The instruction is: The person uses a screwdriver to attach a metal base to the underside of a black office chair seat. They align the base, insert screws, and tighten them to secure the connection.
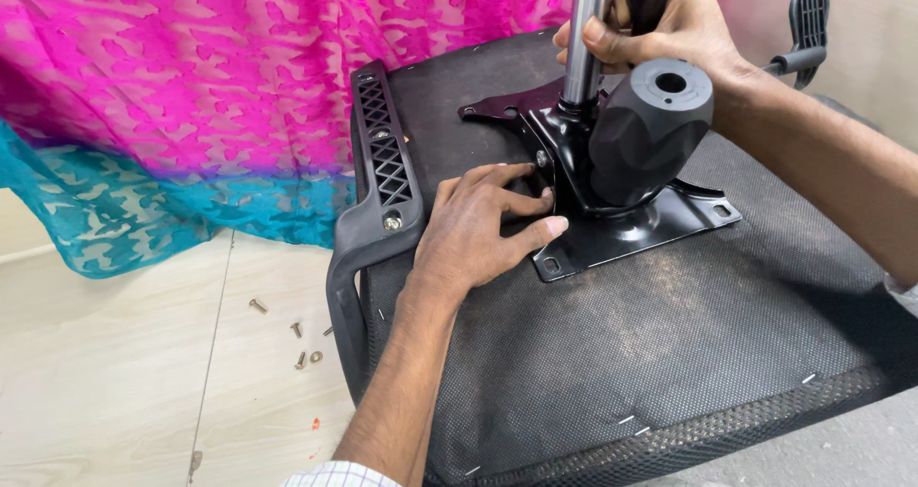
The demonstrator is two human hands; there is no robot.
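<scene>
The left hand [483, 227] is laid open and flat on the black metal mounting plate [612, 234], fingertips pressed at its near edge; the plate rests on the upturned seat underside [669, 353]. The right hand [669, 23] is closed around the chrome gas cylinder [585, 38], whose top is cut off by the frame. A round black knob [650, 133] hides the plate's middle. Left of the left hand, an armrest bracket [378, 176] is seen; loose screws [296, 339] lie on the floor.
</scene>
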